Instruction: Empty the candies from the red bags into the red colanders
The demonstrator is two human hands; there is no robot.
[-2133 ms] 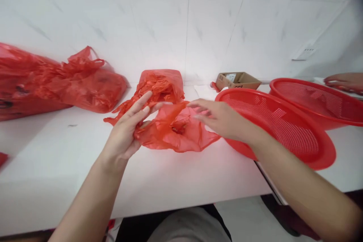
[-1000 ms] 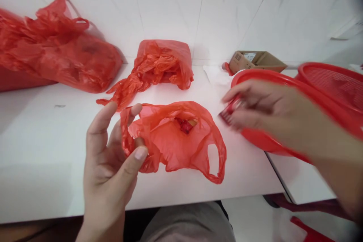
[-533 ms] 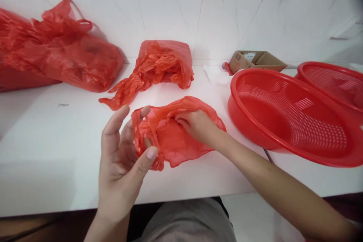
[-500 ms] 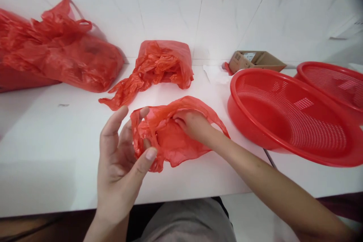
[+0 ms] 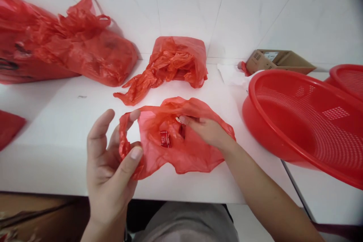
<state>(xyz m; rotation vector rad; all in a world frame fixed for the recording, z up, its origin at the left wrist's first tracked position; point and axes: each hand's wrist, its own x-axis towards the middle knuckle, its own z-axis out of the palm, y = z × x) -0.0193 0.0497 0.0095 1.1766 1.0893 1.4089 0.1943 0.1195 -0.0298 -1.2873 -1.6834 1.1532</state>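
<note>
A thin red plastic bag point(image 5: 195, 159) lies spread with its mouth open on the white table. My left hand point(image 5: 110, 170) grips its handle between thumb and lower fingers, with the index finger raised apart. Inside the bag is my right hand point(image 5: 211, 132), its fingertips pinched on a small packet point(image 5: 179, 120) of which only a pale printed edge shows. A small red wrapped packet point(image 5: 165, 138) with white print rests in the bag, left of those fingertips. Something dark red under my right hand is partly hidden.
A crumpled red bag point(image 5: 178, 60) sits against the tiled wall, with larger filled red bags point(image 5: 96, 56) to its left. Red perforated baskets point(image 5: 272, 117) stand at the right. Behind them is an open cardboard box point(image 5: 283, 60). The table edge point(image 5: 187, 199) runs near my body.
The view has shifted left. My left hand has drawn the handle farther from my right hand, and the bag's mouth is wider. Packets now show inside, one at my right fingertips.
</note>
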